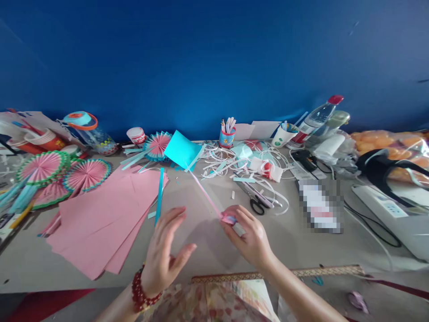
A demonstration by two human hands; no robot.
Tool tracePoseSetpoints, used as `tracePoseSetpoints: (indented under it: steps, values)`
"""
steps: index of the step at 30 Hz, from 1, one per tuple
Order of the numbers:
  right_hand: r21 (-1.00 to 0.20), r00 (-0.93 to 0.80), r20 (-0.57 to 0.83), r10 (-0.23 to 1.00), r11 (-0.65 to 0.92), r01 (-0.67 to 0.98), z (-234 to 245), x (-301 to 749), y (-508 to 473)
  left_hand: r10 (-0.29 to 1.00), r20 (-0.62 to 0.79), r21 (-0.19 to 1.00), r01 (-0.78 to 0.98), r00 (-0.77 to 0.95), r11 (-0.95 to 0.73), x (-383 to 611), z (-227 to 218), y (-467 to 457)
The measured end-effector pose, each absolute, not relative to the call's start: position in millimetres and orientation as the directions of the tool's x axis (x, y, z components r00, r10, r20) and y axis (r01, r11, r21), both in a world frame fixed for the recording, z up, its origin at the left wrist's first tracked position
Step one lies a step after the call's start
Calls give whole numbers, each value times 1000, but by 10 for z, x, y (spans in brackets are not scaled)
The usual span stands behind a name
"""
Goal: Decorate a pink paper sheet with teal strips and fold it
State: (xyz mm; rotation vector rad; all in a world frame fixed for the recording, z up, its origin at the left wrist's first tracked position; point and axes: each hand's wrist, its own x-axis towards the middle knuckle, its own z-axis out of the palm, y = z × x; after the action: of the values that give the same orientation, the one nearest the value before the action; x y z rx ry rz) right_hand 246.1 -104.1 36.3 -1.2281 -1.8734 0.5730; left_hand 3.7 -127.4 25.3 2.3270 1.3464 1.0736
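My right hand [250, 235] pinches a narrow pink paper strip [208, 197] near the table's middle. At my fingers the strip is bunched or coiled, and part of that end is hidden. Its far end stretches up and left to a bright turquoise paper sheet [182, 150]; whether they touch I cannot tell. My left hand [167, 250] hovers left of the strip with fingers apart and nothing in it. Just beyond the left fingertips lies a blue paper strip [160, 197]. Pink paper sheets [103, 219] are stacked to its left.
Folded pink paper fans [89, 174] lie at the left by a bottle [89, 132]. Tangled white strips [217, 161], a pen cup [227, 134] and scissors [256, 203] are beyond my right hand. A phone-like object [320, 205] and a white power strip [389, 214] lie rightward.
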Motion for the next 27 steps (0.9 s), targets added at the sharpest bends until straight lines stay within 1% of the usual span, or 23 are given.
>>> tracePoseSetpoints:
  steps: [2,3,4,5,7,8,10,12,13,14,15,16,17,18,19,20,21,22,23,25,27]
  values:
    - [-894,-125,298,946,323,311,316,2375,-1109,762,488,458,619,425,-638,175,279,-1222]
    - [-954,-101,226,969,242,180,281,2314,-1148,726,505,402,617,467,-677,235,294,-1191]
    - [-991,-83,125,989,129,45,244,2249,-1186,697,520,352,620,493,-701,282,310,-1161]
    - [-997,-68,26,997,21,-80,209,2186,-1220,671,536,309,621,512,-721,313,325,-1133]
    - [-958,-90,-100,991,-120,-260,157,2085,-1270,632,564,253,616,532,-746,324,349,-1089]
    - [-936,-122,-127,984,-160,-314,141,2056,-1284,617,572,240,609,541,-756,307,356,-1072]
    - [-906,-227,-151,962,-227,-358,122,2048,-1295,591,582,222,590,559,-776,249,355,-1045]
    - [-900,-316,-181,931,-286,-328,97,2106,-1291,580,579,202,589,573,-783,184,340,-1017]
    - [-911,-322,-186,928,-286,-296,77,2158,-1286,582,575,192,596,576,-780,154,331,-1000]
    - [-935,-290,-172,941,-249,-252,56,2225,-1277,587,569,183,607,576,-773,127,324,-978]
    - [-968,-220,-127,967,-169,-186,35,2305,-1265,594,563,176,619,575,-766,101,322,-952]
    - [-995,-132,-46,990,-58,-87,22,2395,-1248,601,562,171,632,568,-756,75,327,-921]
    - [-996,-52,62,997,65,58,21,2492,-1228,608,564,165,645,559,-746,49,339,-885]
    - [-954,-2,189,982,184,238,35,2588,-1207,611,576,157,660,543,-735,21,359,-846]
    - [-872,-5,284,959,260,415,64,2676,-1188,614,599,149,682,514,-716,-6,386,-804]
    - [-772,-58,344,937,317,551,108,2746,-1174,611,623,138,701,488,-700,-31,420,-763]
    - [-687,-113,399,910,379,620,159,2793,-1169,608,654,136,720,451,-680,-53,457,-722]
    - [-635,-186,421,888,435,639,210,2812,-1174,603,676,137,732,424,-668,-71,495,-685]
    - [-616,-278,412,868,490,617,255,2801,-1188,597,694,139,738,403,-660,-85,532,-652]
    - [-655,-500,317,806,567,499,298,2710,-1219,586,715,145,739,381,-658,-102,594,-604]
    - [-709,-719,203,665,606,361,266,2584,-1204,576,730,153,734,367,-661,-108,631,-585]
